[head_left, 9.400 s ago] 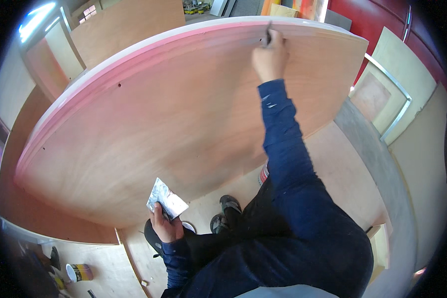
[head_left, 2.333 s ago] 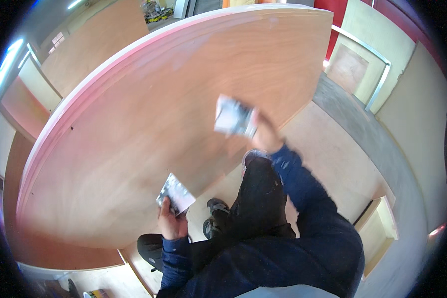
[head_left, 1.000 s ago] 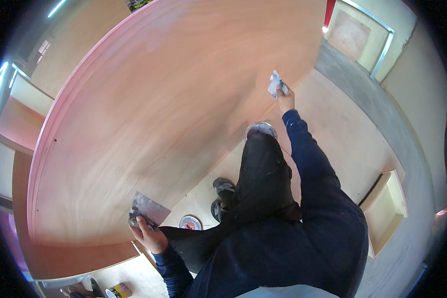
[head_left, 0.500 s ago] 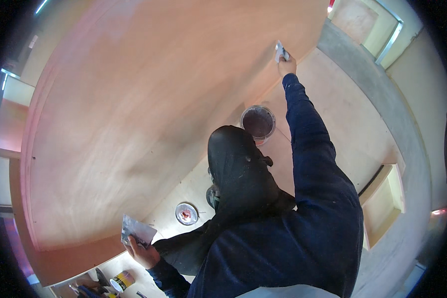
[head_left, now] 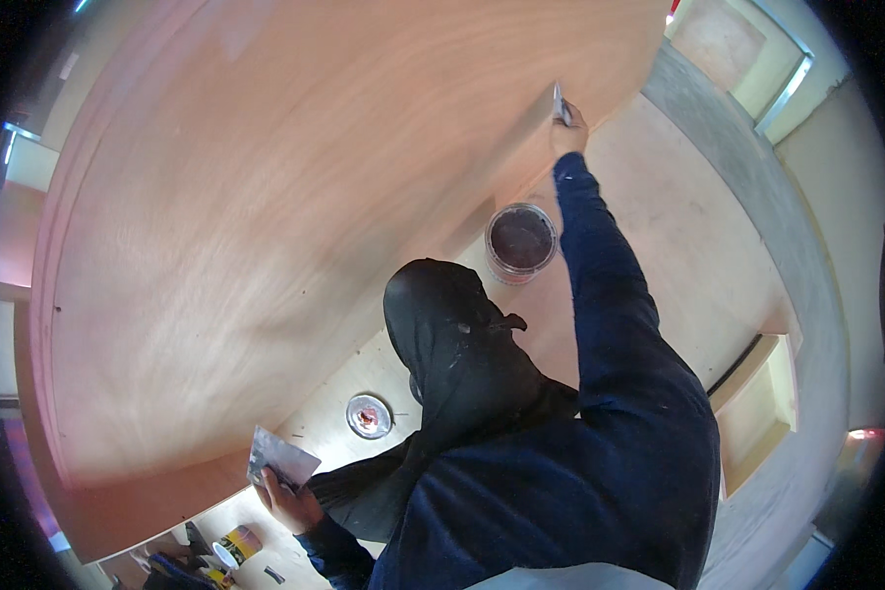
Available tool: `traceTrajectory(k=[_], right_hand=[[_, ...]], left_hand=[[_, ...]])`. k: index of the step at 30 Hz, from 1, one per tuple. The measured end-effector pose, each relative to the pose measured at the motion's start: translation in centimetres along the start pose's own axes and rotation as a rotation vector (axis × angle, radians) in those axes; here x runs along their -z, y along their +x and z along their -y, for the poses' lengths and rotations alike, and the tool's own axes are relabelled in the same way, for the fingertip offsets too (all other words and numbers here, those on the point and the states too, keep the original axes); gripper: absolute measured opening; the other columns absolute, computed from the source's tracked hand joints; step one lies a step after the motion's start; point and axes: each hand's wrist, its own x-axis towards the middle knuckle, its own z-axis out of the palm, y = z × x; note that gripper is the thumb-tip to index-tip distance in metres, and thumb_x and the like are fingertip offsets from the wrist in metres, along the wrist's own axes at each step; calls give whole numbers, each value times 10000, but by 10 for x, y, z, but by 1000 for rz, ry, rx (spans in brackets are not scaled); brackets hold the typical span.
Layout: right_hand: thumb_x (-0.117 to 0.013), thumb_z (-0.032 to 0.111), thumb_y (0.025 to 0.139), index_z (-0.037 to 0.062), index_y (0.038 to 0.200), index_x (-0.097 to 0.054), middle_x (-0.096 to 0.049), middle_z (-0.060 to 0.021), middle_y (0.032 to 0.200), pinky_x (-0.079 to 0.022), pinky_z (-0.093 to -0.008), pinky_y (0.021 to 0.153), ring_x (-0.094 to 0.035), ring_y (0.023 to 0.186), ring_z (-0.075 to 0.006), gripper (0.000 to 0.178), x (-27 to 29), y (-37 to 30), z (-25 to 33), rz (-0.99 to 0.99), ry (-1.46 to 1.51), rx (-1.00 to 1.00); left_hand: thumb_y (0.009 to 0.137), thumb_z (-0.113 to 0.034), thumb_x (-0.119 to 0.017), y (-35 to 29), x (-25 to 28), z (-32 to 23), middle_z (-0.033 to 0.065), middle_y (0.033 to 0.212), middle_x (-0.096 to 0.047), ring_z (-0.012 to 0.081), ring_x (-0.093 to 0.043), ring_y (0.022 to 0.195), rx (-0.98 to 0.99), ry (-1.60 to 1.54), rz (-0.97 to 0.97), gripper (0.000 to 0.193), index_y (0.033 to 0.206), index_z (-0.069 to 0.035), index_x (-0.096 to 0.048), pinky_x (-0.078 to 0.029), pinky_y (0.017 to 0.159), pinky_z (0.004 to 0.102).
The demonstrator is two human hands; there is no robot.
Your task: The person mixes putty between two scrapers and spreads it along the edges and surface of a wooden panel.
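Note:
My right hand (head_left: pixel 569 130) reaches far out and is closed around a putty knife (head_left: pixel 559 101), its blade seen nearly edge-on at the large wooden panel (head_left: pixel 295 187). Lower left, my left hand (head_left: pixel 287 503) grips a wide flat scraper (head_left: pixel 283 455) with a grey, smeared blade, which stands near the panel's lower edge. Between the hands is a bucket (head_left: pixel 521 241) with dark contents. Closer to my left hand sits a round metal lid or shallow tin (head_left: pixel 369 417) with reddish-white residue. Whether any filler lies on the knife is too small to tell.
Black cloth (head_left: pixel 462 344) covers the middle of the view and hides part of the floor. A shallow wooden box frame (head_left: pixel 760 413) lies at right. At lower left are a yellow-labelled tub (head_left: pixel 236 547) and several tools. A grey strip (head_left: pixel 703 113) borders the boards.
The putty knife in my right hand has turned from showing its face to nearly edge-on. My left hand and scraper have shifted slightly right in the picture. The view itself has moved a little.

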Motion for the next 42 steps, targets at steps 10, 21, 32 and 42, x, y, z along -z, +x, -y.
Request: traceTrajectory(k=[10,21,32,42], right_hand=[[-577,-11,811,21,1220,-618,-680,-173,1086,-493,-328,883,-665,999,-274,412,9,20,10,66,65,-124],[-525,-55,753,36,1174,-645,-644,-148,1090,-480,-312,910,-638,996,-247,447,-1,-14,11,-90,68,142],[-602,-38,780,40,1235,-609,-648,-124,1170,-465,-314,942,-628,1054,-236,462,3,22,-3,92,195,-35],[-574,-27,840,-15,1240,-578,-645,-125,1147,-462,-293,926,-618,1060,-196,400,49,-43,40,469,163,84]], left_hand=[[967,-201,-566,3,-11,-4,118,1202,-577,236,-574,1088,-170,284,37,363,1282,-38,-489,-499,901,392],[959,-224,-570,-8,-41,-10,111,1198,-581,241,-577,1077,19,-34,106,385,1291,-45,-489,-508,872,408],[962,-230,-562,0,-28,-7,107,1193,-585,237,-591,1054,17,-78,131,374,1282,-48,-497,-513,863,411],[961,-213,-544,-3,-43,11,101,1264,-574,247,-574,1132,179,-231,188,383,1304,-51,-494,-485,943,413]])
